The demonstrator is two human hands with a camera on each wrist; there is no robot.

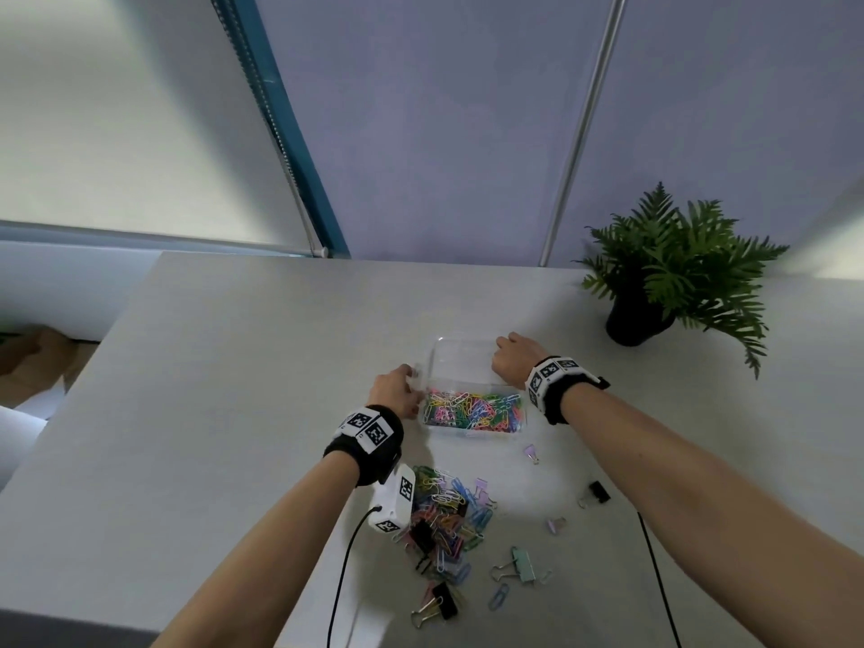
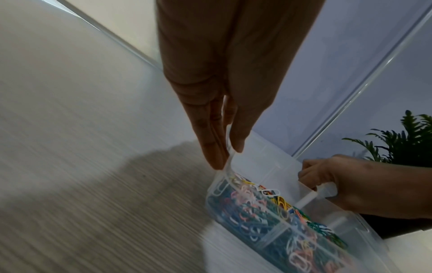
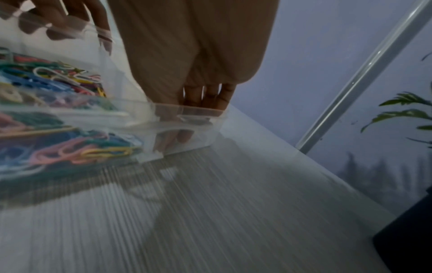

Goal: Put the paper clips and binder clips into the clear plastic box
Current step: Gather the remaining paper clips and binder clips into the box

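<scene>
Nearest, a loose heap of coloured paper clips [image 1: 444, 516] and scattered binder clips [image 1: 520, 565] lies on the table [image 1: 234, 367], not yet boxed. Just beyond sits the clear box [image 1: 467, 390], its near half full of bright clips. The left hand [image 1: 395, 388] pinches its left rim and the right hand [image 1: 516, 357] curls over its far right wall, probably to steady or shift it.

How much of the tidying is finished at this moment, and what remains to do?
Partly done. Many coloured paper clips already lie in the near part of the clear plastic box. In hand: the left hand and right hand each grip a side of the box. Left: a mixed pile of clips and scattered binder clips, such as the green one, on the table.
</scene>
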